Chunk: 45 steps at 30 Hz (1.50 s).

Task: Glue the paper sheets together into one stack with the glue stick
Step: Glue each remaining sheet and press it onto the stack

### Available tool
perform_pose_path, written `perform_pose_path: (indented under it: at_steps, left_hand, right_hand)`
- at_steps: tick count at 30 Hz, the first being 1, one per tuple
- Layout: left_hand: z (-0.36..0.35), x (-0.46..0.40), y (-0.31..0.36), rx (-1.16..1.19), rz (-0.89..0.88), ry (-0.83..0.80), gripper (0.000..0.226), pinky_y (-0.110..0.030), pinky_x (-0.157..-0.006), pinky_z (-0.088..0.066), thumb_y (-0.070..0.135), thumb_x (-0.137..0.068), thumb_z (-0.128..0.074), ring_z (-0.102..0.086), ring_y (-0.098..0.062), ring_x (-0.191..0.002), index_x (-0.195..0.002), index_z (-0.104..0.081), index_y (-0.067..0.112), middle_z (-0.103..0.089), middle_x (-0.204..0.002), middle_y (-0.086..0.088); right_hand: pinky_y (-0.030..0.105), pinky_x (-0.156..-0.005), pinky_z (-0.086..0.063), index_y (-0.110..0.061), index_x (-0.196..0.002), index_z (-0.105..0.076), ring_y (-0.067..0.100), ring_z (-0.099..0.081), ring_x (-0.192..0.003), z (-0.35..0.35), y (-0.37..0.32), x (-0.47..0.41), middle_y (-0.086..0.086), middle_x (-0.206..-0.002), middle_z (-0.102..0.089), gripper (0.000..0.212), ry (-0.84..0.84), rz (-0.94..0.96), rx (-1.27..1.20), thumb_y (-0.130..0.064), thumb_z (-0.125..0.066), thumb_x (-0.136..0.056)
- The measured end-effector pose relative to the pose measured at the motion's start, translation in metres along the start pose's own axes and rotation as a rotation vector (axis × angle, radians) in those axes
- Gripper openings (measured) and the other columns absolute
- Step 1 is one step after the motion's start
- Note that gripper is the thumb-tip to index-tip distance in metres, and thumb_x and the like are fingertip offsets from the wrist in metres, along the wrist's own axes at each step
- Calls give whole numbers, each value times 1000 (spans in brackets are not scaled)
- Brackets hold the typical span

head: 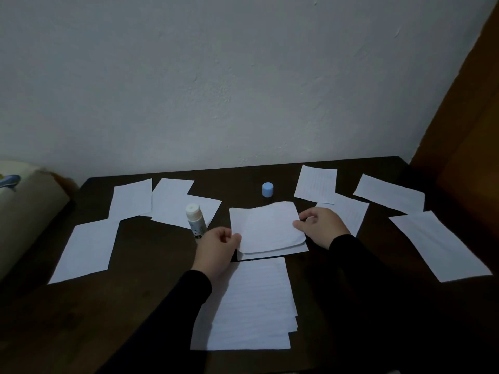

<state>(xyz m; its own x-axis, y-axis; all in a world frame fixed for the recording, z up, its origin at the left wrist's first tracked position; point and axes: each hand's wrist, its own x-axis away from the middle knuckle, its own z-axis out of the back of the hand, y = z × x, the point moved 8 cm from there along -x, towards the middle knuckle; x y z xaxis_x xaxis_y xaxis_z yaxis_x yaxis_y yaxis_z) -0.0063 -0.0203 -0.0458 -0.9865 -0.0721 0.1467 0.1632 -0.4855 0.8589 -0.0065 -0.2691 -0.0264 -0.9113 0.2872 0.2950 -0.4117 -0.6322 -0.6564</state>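
A white paper sheet [266,225] is held over another sheet [272,253] that lies on the dark table [151,265]. My left hand [216,251] pinches the upper sheet's left edge. My right hand [322,226] pinches its right edge. The upper sheet bows slightly. An uncapped white glue stick [195,220] stands upright just left of my left hand. Its light blue cap [267,189] stands behind the sheets. A stack of lined sheets [251,306] lies nearest me.
Several loose white sheets lie spread on the table, on the left [86,249] and on the right [437,244]. A pale cushion-like object [24,209] sits at the left edge. A wall rises behind the table, and brown wood [469,125] at the right.
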Motion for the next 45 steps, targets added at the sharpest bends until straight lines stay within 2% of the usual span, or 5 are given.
perform_pose_path:
  at_steps: [16,24,29,33,45]
  left_hand:
    - [-7,0,5,-86,-23,20,8,-2,-46,-37,18,-88,-68,-55,6,-51,-84,-64,12,-63,-71,3]
    - [-7,2,14,-300,-76,70,21,-20,-76,-43,20,-88,-65,-56,-12,-89,-106,-55,18,-60,-103,0]
    - [-15,11,43,-438,-322,119,43,-27,-96,-42,22,-93,-58,-50,-15,-114,-134,-45,22,-43,-131,0]
    - [-54,9,49,-849,-546,-104,49,-45,-109,-29,37,-100,-38,-25,-20,-141,-147,-29,24,-24,-155,2]
    - [-54,-6,8,-1016,-221,-353,61,-55,-114,4,44,-102,-16,11,-14,-147,-153,6,19,13,-160,3]
  right_hand:
    - [42,-104,-41,-24,-118,-59,17,-56,-109,-8,13,-11,-2,-115,-63,32,63,-19,261,-38,-64,-90]
    - [38,-100,-36,-28,-126,-54,18,-55,-111,-9,3,-8,-4,-117,-63,42,168,40,511,-43,-65,-88]
    - [37,-105,-32,-29,-133,-51,17,-41,-124,-16,-31,7,-3,-133,-48,40,239,368,555,-37,-55,-94]
    - [54,-116,-7,-28,-151,-24,16,-9,-147,-62,-39,12,-7,-160,-15,51,-91,533,665,-38,-35,-103]
    - [60,-112,8,-28,-153,13,17,21,-146,-78,0,-6,-6,-159,24,63,-236,299,791,-53,-14,-101]
